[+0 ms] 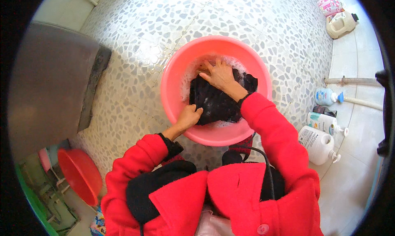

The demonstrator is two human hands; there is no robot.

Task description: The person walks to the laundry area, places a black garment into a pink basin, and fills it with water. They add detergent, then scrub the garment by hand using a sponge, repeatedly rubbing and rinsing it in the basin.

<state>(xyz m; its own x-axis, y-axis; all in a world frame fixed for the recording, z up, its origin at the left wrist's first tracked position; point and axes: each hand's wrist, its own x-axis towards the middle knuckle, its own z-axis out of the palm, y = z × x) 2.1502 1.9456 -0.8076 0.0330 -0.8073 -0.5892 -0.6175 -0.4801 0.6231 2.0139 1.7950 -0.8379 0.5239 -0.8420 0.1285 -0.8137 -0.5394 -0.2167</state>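
Note:
A pink plastic basin [216,138] stands on the floor before me, with foamy water and a wet black cloth garment [213,100] in it. At the garment's lower left edge, inside the basin's near left rim, my left hand [189,116] grips the fabric between thumb and curled fingers. My right hand [219,75] lies palm down with spread fingers on the garment's upper part, its fingertips over the foamy water. Whether it holds any fabric is not visible. Both arms wear red sleeves.
At the right, by the wall, stand several pump bottles [318,143] and a beige jug [341,24]. A grey-brown appliance or cabinet [52,81] stands at the left. A red basin [80,177] leans at the lower left. A black cord [268,165] hangs over my right knee.

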